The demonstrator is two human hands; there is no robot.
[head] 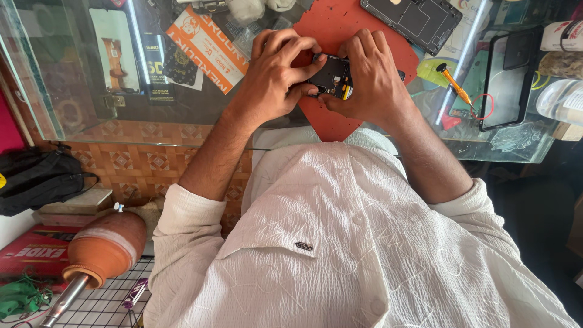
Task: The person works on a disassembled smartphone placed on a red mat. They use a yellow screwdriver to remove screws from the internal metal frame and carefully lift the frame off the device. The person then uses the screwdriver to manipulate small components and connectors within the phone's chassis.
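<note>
Both my hands grip a small opened phone (pixel 333 78), its dark inner board and a yellow part showing between my fingers. My left hand (pixel 276 76) curls around its left side, thumb and forefinger pinching the edge. My right hand (pixel 373 76) covers its right side with the fingers bent over the top. The phone rests over a red work mat (pixel 340 21) on a glass counter (pixel 67 103). Most of the phone is hidden by my fingers.
A dark phone back panel (pixel 416 21) lies at the far end of the mat. An orange-handled screwdriver (pixel 455 88) and a black phone case (pixel 510 76) sit at the right. Orange card (pixel 209 45) at the left. A clay pot (pixel 106 243) and black bag (pixel 36 176) sit below the counter.
</note>
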